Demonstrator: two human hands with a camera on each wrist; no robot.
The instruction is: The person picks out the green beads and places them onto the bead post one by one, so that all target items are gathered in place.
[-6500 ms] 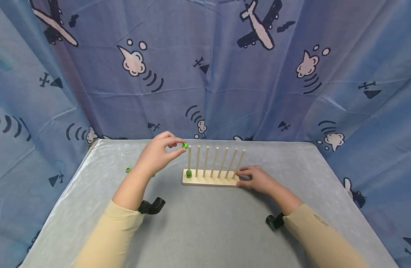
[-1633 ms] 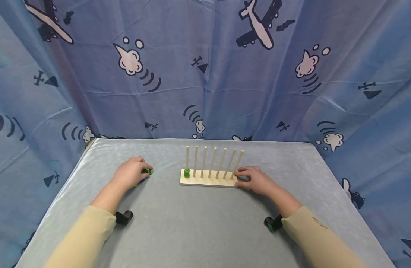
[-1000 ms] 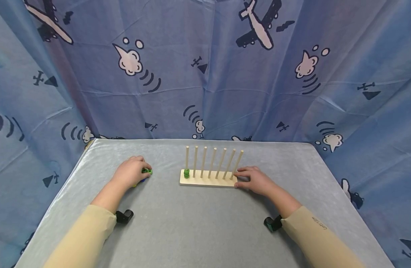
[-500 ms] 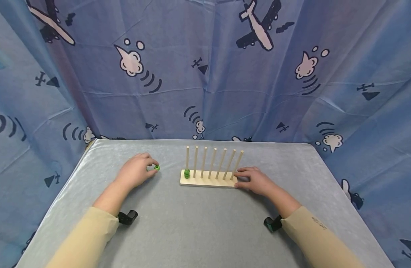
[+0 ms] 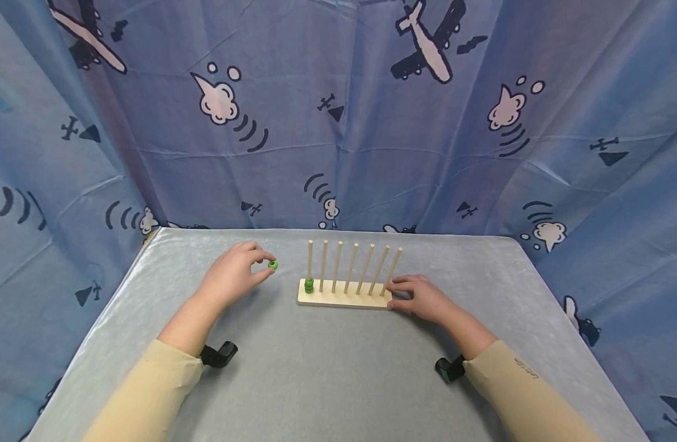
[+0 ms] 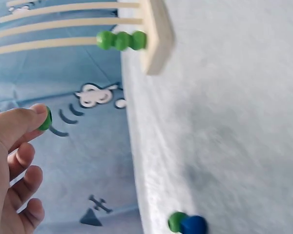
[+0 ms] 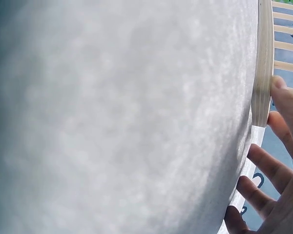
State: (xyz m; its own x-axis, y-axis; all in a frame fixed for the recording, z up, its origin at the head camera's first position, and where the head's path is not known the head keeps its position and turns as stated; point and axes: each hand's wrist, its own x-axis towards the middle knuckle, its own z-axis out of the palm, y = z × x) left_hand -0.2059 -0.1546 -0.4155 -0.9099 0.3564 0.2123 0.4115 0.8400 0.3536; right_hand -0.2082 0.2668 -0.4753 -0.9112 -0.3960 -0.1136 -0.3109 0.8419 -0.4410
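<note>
In the head view my left hand (image 5: 231, 276) pinches a green bead (image 5: 273, 264) between thumb and index finger, above the table and left of the wooden peg board (image 5: 344, 299). The other fingers curl loosely in the left wrist view. The board carries a row of several upright pegs. Its leftmost peg bears 3 green beads (image 6: 121, 41), stacked at the base; the other pegs are bare. At the board's right end, my right hand (image 5: 423, 299) grips the base, thumb on the front edge and index finger behind.
A loose green bead (image 6: 177, 222) and a blue bead (image 6: 194, 225) lie together on the grey cloth-covered table (image 5: 338, 380), hidden by the left arm in the head view. A blue patterned curtain (image 5: 294, 123) hangs behind the table's back edge.
A green bead went onto the leftmost peg. The left hand then reached to the loose beads at left, picked up another green one and lifted it rightward. The right hand stayed in place.
</note>
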